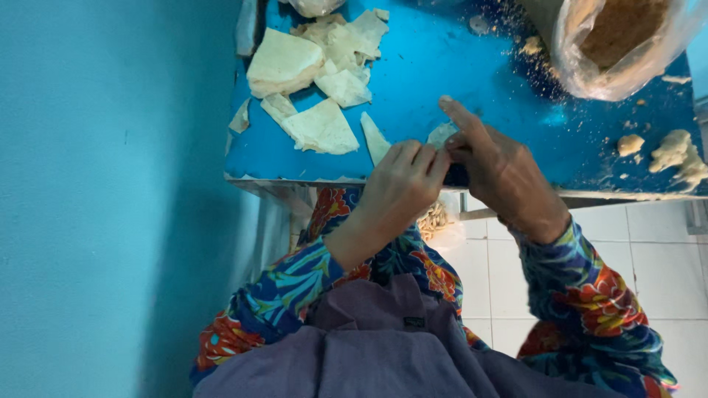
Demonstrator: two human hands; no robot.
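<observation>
pale, thin pastry wrapper (441,135) is sitting at the near edge of the blue table (442,66), pinched between both hands. the left hand (398,184) is curling its fingers (424,158) closed onto the wrapper, and the right hand (498,173) is gripping it from the other side with one finger pointing out. more wrapper pieces (317,74) are lying well apart to the left. a clear bag of brown crumbs (616,44) is standing at the far right, with dough lumps (675,151) near it.
</observation>
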